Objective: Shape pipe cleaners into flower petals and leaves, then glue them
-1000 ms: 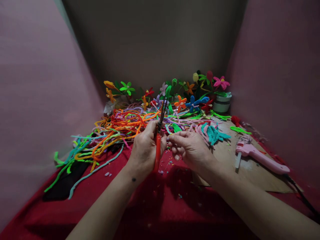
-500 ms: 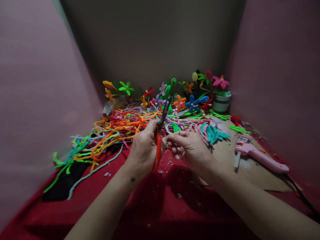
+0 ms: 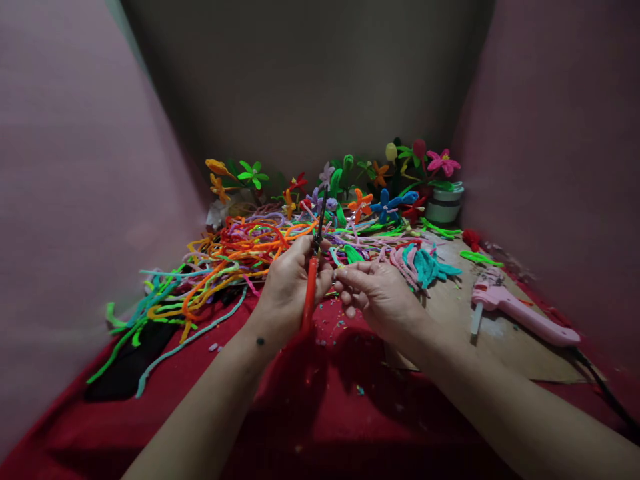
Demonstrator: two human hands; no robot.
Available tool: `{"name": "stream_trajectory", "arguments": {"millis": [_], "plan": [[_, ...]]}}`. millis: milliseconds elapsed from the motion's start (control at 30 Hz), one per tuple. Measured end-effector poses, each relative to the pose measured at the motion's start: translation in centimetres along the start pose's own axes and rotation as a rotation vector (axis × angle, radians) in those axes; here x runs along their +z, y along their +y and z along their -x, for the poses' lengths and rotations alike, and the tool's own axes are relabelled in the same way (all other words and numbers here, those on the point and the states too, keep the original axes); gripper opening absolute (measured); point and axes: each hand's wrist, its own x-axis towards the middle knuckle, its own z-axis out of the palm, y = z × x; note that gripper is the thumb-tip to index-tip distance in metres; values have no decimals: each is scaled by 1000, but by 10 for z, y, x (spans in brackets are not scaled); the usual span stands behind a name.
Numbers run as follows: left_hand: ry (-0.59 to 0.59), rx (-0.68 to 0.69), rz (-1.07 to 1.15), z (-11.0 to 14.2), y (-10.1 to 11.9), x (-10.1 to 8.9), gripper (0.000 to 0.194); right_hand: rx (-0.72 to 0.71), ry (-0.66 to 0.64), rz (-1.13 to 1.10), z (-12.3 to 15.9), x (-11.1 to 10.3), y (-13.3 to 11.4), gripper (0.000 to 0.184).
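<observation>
My left hand (image 3: 289, 283) is closed around a pair of red-handled scissors (image 3: 311, 287). Their dark blades point up and away, over the pile of chenille stems. Just to the right, my right hand (image 3: 377, 293) has thumb and forefinger pinched together beside the left fingertips. Whatever lies in that pinch is too small to make out. Beyond both hands spreads a tangled heap of chenille stems (image 3: 250, 247) in orange, red, green, purple and other colours. Bent turquoise pieces (image 3: 433, 267) and pink pieces (image 3: 404, 263) lie past the right hand.
A pink glue gun (image 3: 525, 317) rests on a cardboard sheet (image 3: 530, 360) at right, its cord trailing toward the edge. Chenille flowers (image 3: 385, 207) line the back near a white tub (image 3: 445, 203). A black flat object (image 3: 127, 367) lies at left. Small clippings dot the red cloth (image 3: 370, 427).
The scissors have swung slightly left and stand more upright, with their blades closer together. My left hand has shifted a little left; my right hand has hardly moved.
</observation>
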Motion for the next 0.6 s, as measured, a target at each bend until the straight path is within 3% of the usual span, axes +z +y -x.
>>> {"name": "stream_trajectory", "arguments": {"millis": [333, 433, 600], "plan": [[-29, -112, 61, -1, 2, -6, 30, -5, 21, -17, -1, 1, 1, 15], [-7, -37, -137, 1, -2, -18, 23, 7, 16, -37, -2, -1, -1, 16], [-121, 149, -511, 17, -14, -41, 19, 30, -7, -79, -2, -4, -7, 13]]}}
